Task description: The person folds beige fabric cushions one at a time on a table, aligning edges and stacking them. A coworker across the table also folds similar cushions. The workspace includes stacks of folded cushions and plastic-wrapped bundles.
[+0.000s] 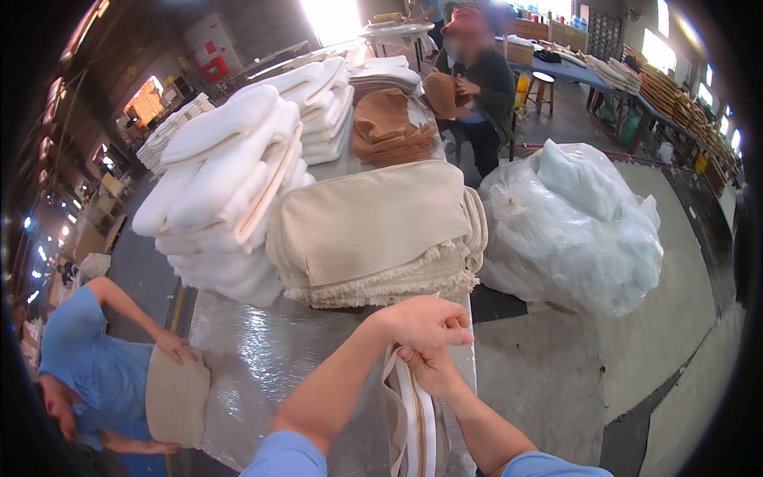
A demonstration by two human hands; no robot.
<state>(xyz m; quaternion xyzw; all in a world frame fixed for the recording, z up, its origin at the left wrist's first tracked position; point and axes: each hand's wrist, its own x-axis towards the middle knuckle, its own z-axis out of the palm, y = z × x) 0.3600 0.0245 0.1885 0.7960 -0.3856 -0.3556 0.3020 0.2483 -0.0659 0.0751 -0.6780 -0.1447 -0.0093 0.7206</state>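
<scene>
My left hand (425,322) is closed, its fingers curled, just above and partly across my right hand. What it grips, if anything, is hidden. Low at the front edge of the table, my right hand (435,370) pinches the top of a beige fabric cover (391,401) with its thumb. Down the middle of this cover runs a zipper (419,421) on white tape, hanging toward me. Just beyond my hands lies a thick stack of folded beige fabric (373,230) with frayed edges.
White padding (222,159) is piled at the left, with brown fabric pieces (389,123) farther back. A plastic bag of white filling (572,230) stands at right. One co-worker (79,358) at left holds beige fabric (176,393); another person (481,87) sits behind the table with brown fabric.
</scene>
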